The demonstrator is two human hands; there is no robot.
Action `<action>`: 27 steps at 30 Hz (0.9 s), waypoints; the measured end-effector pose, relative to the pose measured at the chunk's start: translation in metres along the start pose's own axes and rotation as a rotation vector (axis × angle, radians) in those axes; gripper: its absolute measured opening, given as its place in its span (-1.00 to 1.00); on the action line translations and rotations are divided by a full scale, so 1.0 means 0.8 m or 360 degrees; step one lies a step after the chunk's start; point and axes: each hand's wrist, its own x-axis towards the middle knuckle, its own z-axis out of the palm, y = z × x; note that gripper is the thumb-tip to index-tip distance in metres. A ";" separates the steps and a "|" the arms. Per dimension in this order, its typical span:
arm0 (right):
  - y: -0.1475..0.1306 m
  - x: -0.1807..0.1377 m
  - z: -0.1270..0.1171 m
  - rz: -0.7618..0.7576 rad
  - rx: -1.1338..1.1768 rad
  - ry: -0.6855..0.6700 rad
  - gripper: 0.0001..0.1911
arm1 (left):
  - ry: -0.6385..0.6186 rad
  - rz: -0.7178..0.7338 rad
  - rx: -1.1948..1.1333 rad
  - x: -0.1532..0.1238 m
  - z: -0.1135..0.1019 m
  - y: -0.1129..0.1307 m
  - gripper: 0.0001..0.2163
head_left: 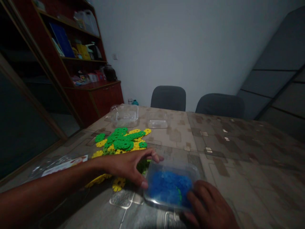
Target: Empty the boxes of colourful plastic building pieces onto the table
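Observation:
A clear plastic container (152, 199) filled with blue flower-shaped discs (164, 183) is right in front of me, slightly blurred. One green edge shows among the blue. My left hand (133, 165) spans the container's far left corner, with its thumb on the left side and its fingers at the far edge. On the right side, my right hand (209, 205) grips the container with curled fingers, its thumb low at the near edge. Left of the container, a pile of green discs (124, 143) and yellow discs (118, 183) lies on the table, partly hidden behind my left hand.
Two clear empty-looking containers, a larger one (126, 116) and a smaller one (157, 123), stand toward the table's far edge. A clear plastic bag with a printed label (64, 165) lies at left. Beyond the patterned table (176, 136) are two grey chairs (168, 98) and a shelf cabinet (102, 98).

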 end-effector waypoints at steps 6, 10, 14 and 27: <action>-0.001 0.002 -0.005 -0.0063 0.0006 -0.0003 -0.67 | 0.0069 0.0002 0.0095 -0.012 0.008 -0.003 -0.50; -0.001 0.004 -0.007 -0.0122 0.0080 0.0000 -0.79 | 0.0291 -0.0164 0.0306 -0.012 0.023 0.011 -0.28; 0.003 0.001 -0.009 -0.0142 0.0094 0.0016 -0.91 | 0.0330 -0.0210 0.0590 -0.012 0.037 0.011 -0.09; 0.005 0.004 -0.020 -0.0091 0.0265 -0.0065 -0.90 | 0.0439 -0.0167 0.0358 -0.004 0.046 0.011 -0.36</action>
